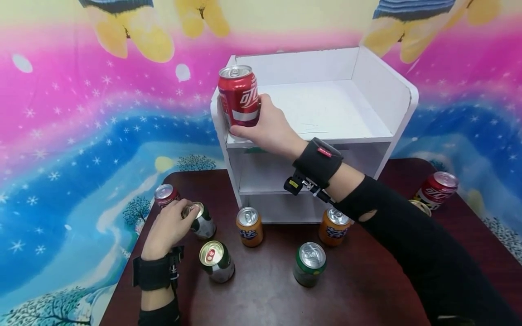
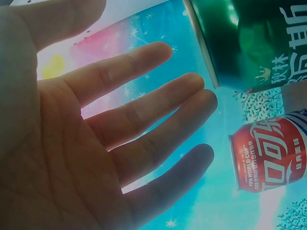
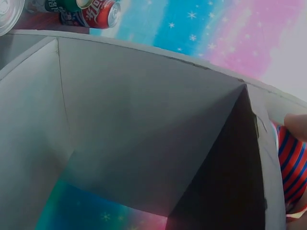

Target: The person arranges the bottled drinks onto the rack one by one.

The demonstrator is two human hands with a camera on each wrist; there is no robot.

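My right hand (image 1: 274, 127) grips a red cola can (image 1: 238, 97) upright at the left end of the white shelf's (image 1: 314, 106) top board. At the right edge of the right wrist view, only a striped part of that can (image 3: 291, 165) shows. My left hand (image 1: 168, 230) hovers over the left side of the table, by a green-and-silver can (image 1: 204, 225). In the left wrist view its fingers (image 2: 144, 117) are spread and fairly straight, apart from the green can (image 2: 249, 43). A second red cola can (image 1: 165, 194) stands just behind that hand.
On the dark table (image 1: 261, 303) stand two orange cans, one (image 1: 249, 228) left and one (image 1: 335, 228) right before the shelf. Nearer are a green-and-silver can (image 1: 218, 265) and a green can (image 1: 310, 267). Another red can (image 1: 437, 190) stands far right beside a partly hidden can (image 1: 420, 207).
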